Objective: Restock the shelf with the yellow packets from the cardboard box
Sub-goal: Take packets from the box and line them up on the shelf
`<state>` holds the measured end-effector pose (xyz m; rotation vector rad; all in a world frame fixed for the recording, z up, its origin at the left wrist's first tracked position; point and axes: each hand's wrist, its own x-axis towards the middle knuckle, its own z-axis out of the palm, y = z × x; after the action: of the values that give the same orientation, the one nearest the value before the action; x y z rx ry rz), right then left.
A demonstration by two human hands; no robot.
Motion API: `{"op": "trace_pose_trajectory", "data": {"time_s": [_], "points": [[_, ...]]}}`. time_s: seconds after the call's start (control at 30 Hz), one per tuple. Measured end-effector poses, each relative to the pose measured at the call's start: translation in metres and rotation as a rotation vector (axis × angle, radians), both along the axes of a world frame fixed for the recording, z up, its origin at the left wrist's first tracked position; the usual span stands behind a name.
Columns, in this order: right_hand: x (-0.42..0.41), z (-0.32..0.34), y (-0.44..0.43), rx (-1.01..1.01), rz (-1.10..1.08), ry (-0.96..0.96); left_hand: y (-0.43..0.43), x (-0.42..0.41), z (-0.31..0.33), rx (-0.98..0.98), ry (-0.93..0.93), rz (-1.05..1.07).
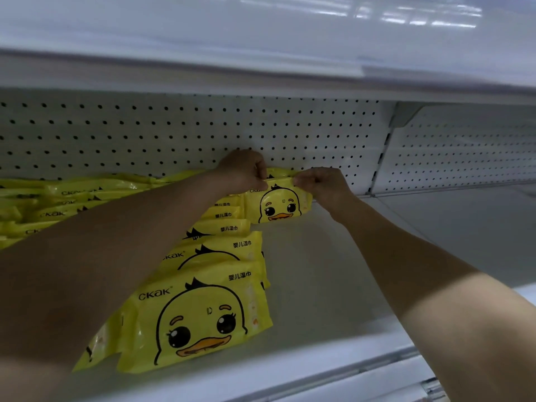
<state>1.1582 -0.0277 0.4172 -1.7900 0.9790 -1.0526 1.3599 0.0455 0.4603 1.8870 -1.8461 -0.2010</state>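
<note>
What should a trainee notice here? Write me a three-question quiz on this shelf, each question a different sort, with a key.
1. True or false: only the left grip holds the yellow packet standing by the back panel; the right grip is off it.
2. On which side of the packet row does the bare shelf floor lie? A) its left B) its right C) behind it
3. What kind of surface does the back panel have?
Key: 1 false, both grips pinch the packet's top edge. 2 B. 3 White perforated pegboard.
</note>
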Motion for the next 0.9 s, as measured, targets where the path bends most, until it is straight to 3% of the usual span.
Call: {"op": "trace_pose_trajectory", "data": {"time_s": [0.47,0.7,0.9], "points": [[-0.025,0.008,0.049,-0.075,-0.101,0.149,0.027,-0.005,0.005,-0.095,0.103,0.053],[-0.044,0.040,0.107,-0.138,-0.030,0.195,0.115,-0.021,0.038,-0.179,0.147,0.128],[-0.044,0.060,0.193,-0.261,0.064,0.425,0.231,-0.039,0.045,-0.184,0.153,0.284]]}}
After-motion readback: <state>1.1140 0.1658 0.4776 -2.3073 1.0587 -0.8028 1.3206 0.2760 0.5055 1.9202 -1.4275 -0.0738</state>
